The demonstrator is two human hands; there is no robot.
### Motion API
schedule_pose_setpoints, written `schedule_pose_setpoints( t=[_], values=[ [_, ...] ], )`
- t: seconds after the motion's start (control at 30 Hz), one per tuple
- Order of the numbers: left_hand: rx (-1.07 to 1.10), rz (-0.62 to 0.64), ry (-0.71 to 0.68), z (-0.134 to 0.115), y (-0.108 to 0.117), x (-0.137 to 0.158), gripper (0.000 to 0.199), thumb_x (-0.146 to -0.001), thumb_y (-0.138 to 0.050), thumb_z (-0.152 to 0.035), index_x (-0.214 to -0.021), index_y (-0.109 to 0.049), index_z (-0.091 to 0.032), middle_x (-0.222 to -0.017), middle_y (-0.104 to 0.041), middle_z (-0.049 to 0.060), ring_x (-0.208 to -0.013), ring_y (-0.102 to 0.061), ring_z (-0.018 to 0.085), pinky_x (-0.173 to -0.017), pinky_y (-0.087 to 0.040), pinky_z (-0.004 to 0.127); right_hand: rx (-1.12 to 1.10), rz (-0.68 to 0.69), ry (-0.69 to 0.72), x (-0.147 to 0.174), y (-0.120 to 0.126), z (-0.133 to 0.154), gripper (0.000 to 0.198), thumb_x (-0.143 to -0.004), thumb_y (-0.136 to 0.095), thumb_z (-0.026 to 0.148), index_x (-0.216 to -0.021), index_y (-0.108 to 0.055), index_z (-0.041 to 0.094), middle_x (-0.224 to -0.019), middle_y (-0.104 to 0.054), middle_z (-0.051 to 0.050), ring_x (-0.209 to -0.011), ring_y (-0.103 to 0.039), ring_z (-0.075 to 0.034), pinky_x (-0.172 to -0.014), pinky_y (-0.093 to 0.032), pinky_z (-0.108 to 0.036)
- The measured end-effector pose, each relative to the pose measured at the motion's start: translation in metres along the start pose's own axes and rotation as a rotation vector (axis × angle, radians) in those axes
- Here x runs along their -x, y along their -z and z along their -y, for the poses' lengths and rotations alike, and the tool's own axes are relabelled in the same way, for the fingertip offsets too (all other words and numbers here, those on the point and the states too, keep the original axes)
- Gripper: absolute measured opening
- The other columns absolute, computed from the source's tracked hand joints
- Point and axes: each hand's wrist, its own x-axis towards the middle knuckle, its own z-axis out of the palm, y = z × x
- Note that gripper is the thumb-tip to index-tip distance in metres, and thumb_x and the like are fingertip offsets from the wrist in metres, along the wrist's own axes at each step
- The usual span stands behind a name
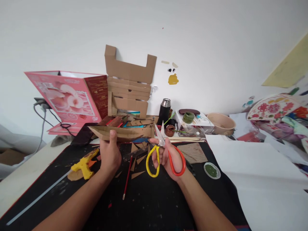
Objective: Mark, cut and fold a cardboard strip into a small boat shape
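Observation:
My left hand point(110, 154) grips a long curved piece of cardboard point(122, 134), the thumb over its near face and the fingers hidden behind. In my right hand point(172, 160) is a pair of scissors point(161, 141) with one yellow and one red handle loop. Their blades point up and stand slightly apart, with nothing seen between them. The blades are to the right of the cardboard and do not touch it. Below the hands, a red pencil point(127, 178) and several cardboard offcuts point(138, 174) lie on the black mat point(149, 208).
A yellow glue gun point(84, 165) with a long glue stick lies at left. Behind stand a pink box point(72, 99), a cut cardboard sheet point(130, 70) and a black flask point(165, 110). At right are corrugated cardboard point(192, 152), a green-filled lid point(212, 170) and white paper point(260, 179).

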Motion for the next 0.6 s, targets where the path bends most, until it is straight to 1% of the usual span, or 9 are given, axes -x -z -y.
schedule_pose_setpoints(
  t=[0.07, 0.17, 0.23, 0.33, 0.4, 0.47, 0.6],
  values=[
    [-0.041, 0.011, -0.046, -0.002, 0.004, 0.001, 0.053, -0.094, -0.082, -0.060, -0.132, -0.068, -0.025, -0.145, -0.071, 0.011, -0.142, -0.064, 0.028, -0.121, -0.049, 0.039, 0.146, -0.055, 0.066, -0.001, -0.001, -0.006, 0.081, -0.091, -0.071, 0.083, -0.129, -0.075, 0.012, -0.068, -0.074, -0.004, -0.048, -0.065, -0.016, -0.050, -0.046, -0.025],
    [-0.122, 0.011, -0.115, -0.007, 0.009, 0.007, 0.054, -0.088, -0.088, -0.057, -0.127, -0.068, -0.025, -0.140, -0.073, 0.011, -0.142, -0.063, 0.030, -0.125, -0.045, 0.043, 0.332, -0.099, 0.081, 0.000, -0.005, -0.018, 0.081, -0.093, -0.065, 0.086, -0.122, -0.075, 0.011, -0.065, -0.070, -0.002, -0.046, -0.063, -0.016, -0.047, -0.047, -0.025],
    [-0.169, 0.008, -0.166, -0.011, 0.011, 0.013, 0.056, -0.084, -0.091, -0.059, -0.122, -0.068, -0.026, -0.136, -0.074, 0.010, -0.139, -0.064, 0.032, -0.125, -0.044, 0.046, 0.482, -0.120, 0.101, 0.001, -0.006, -0.024, 0.070, -0.097, -0.065, 0.080, -0.120, -0.077, 0.014, -0.065, -0.067, 0.000, -0.047, -0.061, -0.015, -0.046, -0.046, -0.024],
    [-0.170, 0.021, -0.238, -0.016, 0.008, 0.021, 0.064, -0.076, -0.096, -0.062, -0.118, -0.066, -0.026, -0.132, -0.075, 0.010, -0.140, -0.062, 0.034, -0.123, -0.048, 0.047, 0.655, -0.102, 0.140, 0.003, -0.006, -0.029, 0.055, -0.102, -0.066, 0.070, -0.117, -0.078, 0.018, -0.065, -0.067, 0.001, -0.048, -0.061, -0.014, -0.046, -0.047, -0.022],
    [-0.145, 0.033, -0.260, -0.019, 0.005, 0.025, 0.071, -0.070, -0.101, -0.061, -0.118, -0.064, -0.025, -0.130, -0.074, 0.011, -0.142, -0.061, 0.036, -0.120, -0.051, 0.047, 0.662, -0.091, 0.150, 0.003, -0.004, -0.030, 0.053, -0.105, -0.063, 0.068, -0.113, -0.078, 0.018, -0.065, -0.066, 0.000, -0.048, -0.062, -0.014, -0.046, -0.048, -0.022],
    [-0.127, 0.061, -0.262, -0.023, 0.002, 0.028, 0.076, -0.065, -0.104, -0.057, -0.121, -0.063, -0.025, -0.129, -0.074, 0.011, -0.141, -0.062, 0.037, -0.118, -0.053, 0.047, 0.621, -0.107, 0.152, 0.003, -0.003, -0.031, 0.054, -0.106, -0.061, 0.070, -0.107, -0.077, 0.018, -0.065, -0.066, 0.000, -0.048, -0.061, -0.014, -0.046, -0.047, -0.021],
    [-0.122, 0.144, -0.265, -0.025, 0.002, 0.029, 0.084, -0.061, -0.107, -0.051, -0.126, -0.062, -0.026, -0.131, -0.073, 0.013, -0.137, -0.064, 0.040, -0.116, -0.055, 0.051, 0.564, -0.138, 0.146, 0.001, -0.002, -0.032, 0.055, -0.104, -0.062, 0.072, -0.097, -0.073, 0.019, -0.065, -0.065, 0.001, -0.048, -0.061, -0.013, -0.044, -0.046, -0.021]
  ],
)
